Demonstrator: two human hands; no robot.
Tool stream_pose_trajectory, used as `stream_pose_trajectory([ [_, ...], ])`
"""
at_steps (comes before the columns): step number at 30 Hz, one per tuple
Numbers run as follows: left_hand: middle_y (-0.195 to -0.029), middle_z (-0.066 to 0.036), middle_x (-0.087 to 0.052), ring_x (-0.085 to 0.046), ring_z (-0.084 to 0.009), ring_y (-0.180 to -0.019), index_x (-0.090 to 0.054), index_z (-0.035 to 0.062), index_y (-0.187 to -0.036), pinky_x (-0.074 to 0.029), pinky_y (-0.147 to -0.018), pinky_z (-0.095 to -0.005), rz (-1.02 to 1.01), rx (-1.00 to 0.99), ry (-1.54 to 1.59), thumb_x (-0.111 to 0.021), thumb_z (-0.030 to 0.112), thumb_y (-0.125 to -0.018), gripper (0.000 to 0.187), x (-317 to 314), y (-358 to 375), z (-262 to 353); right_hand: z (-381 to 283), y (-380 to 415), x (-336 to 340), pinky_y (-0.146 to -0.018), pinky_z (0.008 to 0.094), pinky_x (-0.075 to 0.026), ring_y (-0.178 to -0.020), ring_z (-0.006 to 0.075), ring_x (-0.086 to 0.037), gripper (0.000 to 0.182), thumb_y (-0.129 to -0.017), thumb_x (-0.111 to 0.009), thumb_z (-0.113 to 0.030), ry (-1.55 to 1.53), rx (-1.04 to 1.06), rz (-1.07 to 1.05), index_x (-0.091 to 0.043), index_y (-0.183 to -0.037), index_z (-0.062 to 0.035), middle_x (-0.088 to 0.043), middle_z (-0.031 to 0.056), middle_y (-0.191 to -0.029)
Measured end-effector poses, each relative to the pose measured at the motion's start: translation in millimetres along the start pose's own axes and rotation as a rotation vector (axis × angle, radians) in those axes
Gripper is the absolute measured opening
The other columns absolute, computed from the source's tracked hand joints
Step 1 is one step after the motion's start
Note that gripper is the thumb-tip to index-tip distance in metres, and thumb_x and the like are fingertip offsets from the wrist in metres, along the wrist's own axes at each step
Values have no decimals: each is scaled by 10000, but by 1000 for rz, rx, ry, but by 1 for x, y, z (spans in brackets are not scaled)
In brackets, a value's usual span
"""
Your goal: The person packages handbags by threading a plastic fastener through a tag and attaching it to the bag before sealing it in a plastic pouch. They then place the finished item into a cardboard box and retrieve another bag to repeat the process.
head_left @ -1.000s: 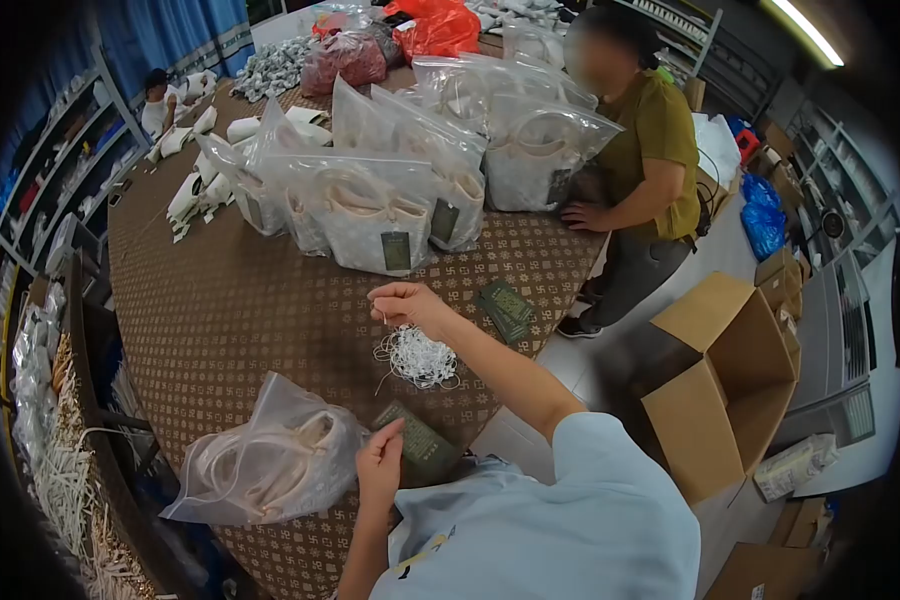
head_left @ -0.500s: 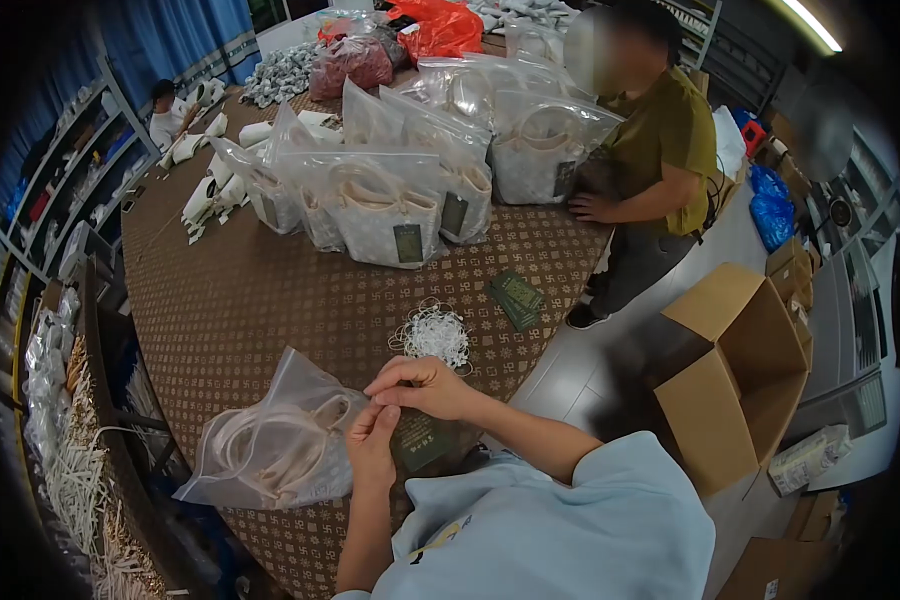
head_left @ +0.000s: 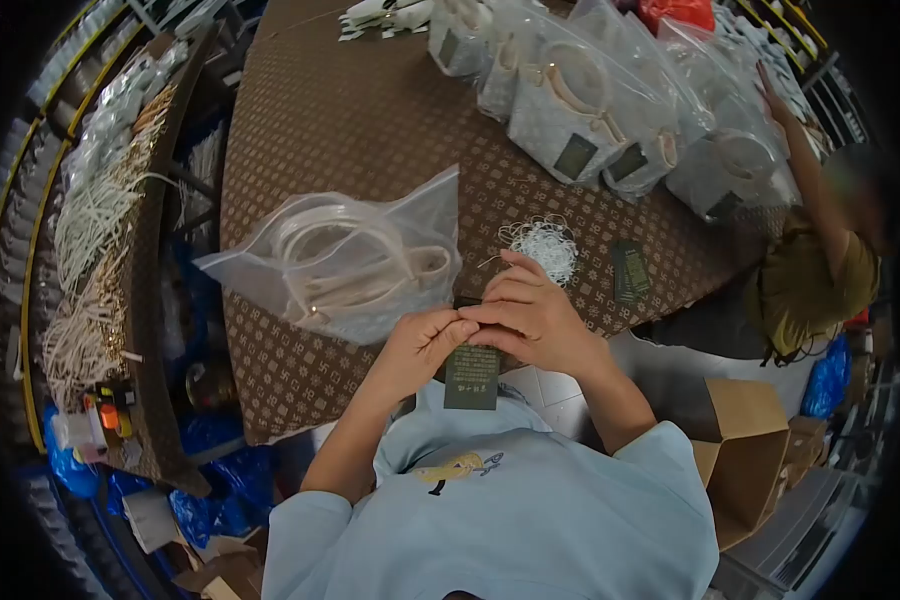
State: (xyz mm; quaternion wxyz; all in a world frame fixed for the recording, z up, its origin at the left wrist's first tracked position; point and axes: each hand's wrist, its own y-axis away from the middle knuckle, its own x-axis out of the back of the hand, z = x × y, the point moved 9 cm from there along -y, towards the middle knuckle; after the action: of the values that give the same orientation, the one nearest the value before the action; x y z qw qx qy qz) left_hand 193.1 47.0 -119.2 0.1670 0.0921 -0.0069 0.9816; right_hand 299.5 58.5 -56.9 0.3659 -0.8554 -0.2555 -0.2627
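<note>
A dark green hang tag (head_left: 472, 380) with printed text hangs in front of my chest. My left hand (head_left: 420, 350) pinches at its upper end, thumb and fingers together. Over the same end, the fingers of my right hand (head_left: 540, 318) close from the other side, touching my left fingertips; any string between them is too small to make out. Left of my hands, a pale handbag (head_left: 370, 295) with looped handles lies inside a clear plastic bag (head_left: 255, 262). Just beyond my right hand is a tangled heap of white tag strings (head_left: 545, 245), with more green tags (head_left: 630, 270) beside it.
Several bagged handbags (head_left: 560, 125) with green tags stand across the patterned brown table (head_left: 310, 130). At the right, a co-worker (head_left: 820, 280) reaches over the table. An open cardboard box (head_left: 740, 470) sits low at right; a ledge with cords (head_left: 95, 270) runs along the left.
The view has swung downward and to the left. My hands are now together at the green tag's upper end, which previously lay low beside them. The co-worker's arm now stretches across the table.
</note>
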Motion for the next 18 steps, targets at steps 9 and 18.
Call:
stream_pose_trajectory([
  [9, -760, -9, -587, -514, -68, -699, -611, -5, -988, -417, -584, -233, -16, 160, 278, -501, 286, -941, 315, 0, 19, -23, -19, -3, -8, -956, 438, -382, -736, 187, -563, 136, -661, -729, -92, 225, 34, 104, -640, -763, -82, -555, 21, -711],
  [18, -795, -9, -601, -528, -49, -696, -464, 28, -1273, -441, -629, -186, 222, 171, 396, -570, 121, -878, 419, 18, 31, -6, -6, 18, 29, -835, 389, -431, -741, 219, -564, 116, -718, -676, -37, -42, -179, 367, -602, -797, -80, -587, 38, -753],
])
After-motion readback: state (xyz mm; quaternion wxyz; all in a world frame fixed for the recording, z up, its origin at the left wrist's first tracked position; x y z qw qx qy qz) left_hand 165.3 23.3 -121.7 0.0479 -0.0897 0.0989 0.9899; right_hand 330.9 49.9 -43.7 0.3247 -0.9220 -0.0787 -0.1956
